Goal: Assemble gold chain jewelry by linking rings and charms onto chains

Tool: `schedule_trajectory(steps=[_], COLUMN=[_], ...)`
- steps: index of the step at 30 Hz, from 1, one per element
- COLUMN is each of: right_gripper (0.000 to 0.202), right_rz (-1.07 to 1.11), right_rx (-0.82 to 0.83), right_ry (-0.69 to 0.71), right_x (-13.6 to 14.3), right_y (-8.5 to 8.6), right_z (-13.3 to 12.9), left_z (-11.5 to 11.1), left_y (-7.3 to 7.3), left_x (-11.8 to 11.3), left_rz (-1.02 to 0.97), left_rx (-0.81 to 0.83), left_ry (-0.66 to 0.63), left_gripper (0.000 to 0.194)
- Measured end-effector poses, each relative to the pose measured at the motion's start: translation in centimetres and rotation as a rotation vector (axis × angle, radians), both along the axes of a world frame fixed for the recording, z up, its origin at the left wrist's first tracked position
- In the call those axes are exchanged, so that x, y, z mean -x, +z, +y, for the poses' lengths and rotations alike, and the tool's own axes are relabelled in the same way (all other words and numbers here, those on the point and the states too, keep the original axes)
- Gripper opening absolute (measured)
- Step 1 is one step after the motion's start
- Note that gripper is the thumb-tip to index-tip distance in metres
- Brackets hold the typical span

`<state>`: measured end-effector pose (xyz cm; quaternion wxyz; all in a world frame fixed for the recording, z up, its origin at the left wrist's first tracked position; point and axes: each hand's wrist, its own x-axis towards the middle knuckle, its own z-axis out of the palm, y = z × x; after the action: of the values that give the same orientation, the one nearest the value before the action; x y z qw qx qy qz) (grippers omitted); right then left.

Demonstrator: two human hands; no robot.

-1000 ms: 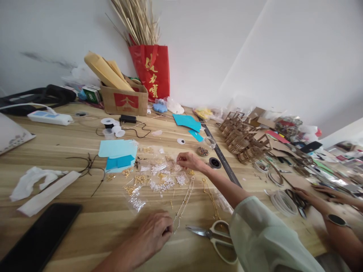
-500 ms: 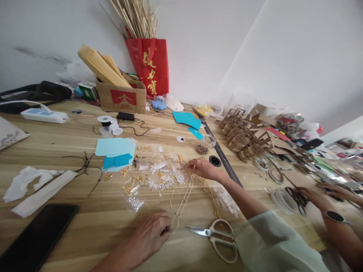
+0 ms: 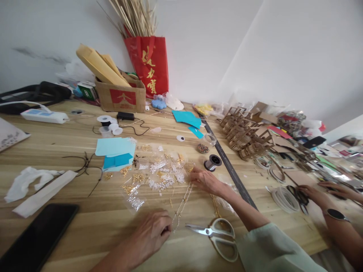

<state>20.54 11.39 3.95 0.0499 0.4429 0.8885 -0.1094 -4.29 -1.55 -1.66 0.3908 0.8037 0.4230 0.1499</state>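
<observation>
A thin pale beaded chain (image 3: pixel 183 204) lies in a long loop on the wooden table. At its far end is my right hand (image 3: pixel 205 182), fingers bent together and pointing down; what they hold, if anything, is hidden. My left hand (image 3: pixel 154 228) rests curled on the table beside the chain's near end, and its fingertips are out of sight. Cream-handled scissors (image 3: pixel 224 240) lie with blades parted to the right of the chain. A gold chain (image 3: pixel 216 207) runs toward their handles. Small clear bags of gold findings (image 3: pixel 138 178) and white beads (image 3: pixel 166 183) spread beyond my hands.
A wire spool (image 3: pixel 212 162) and a dish of mixed beads (image 3: pixel 203 148) stand past my right hand. A black phone (image 3: pixel 39 234) lies at left front. Small woven baskets (image 3: pixel 246 136) sit at right. A co-worker's hands (image 3: pixel 313 194) are at far right, near black scissors (image 3: pixel 297 196).
My right hand has drawn nearer to me, down onto the chain's far end, uncovering the wire spool's side. It now covers part of the gold chain. My left hand stays put.
</observation>
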Motion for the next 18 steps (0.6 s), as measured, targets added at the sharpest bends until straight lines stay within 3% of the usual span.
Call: schedule_trajectory(steps=[9,14,18], right_gripper=[0.015,0.02,0.016], right_rz=[0.026,0.0,-0.093], right_rx=[-0.014,-0.091,-0.139], right_ry=[0.073,0.125,0.154], right_x=[-0.6,0.6,2.1], right_y=[0.2,0.9,0.5], right_z=[-1.5,-3.2,-3.7], left_z=[0.2,0.2,0.1], left_y=[2.4,1.9,1.0], left_x=[-0.3,-0.4,-0.3], left_rz=[0.089,0.102,0.056], left_rx=[0.002,-0.01,-0.073], left_ry=[-0.046,-0.051,-0.033], left_gripper=[0.017,0.018,0.018])
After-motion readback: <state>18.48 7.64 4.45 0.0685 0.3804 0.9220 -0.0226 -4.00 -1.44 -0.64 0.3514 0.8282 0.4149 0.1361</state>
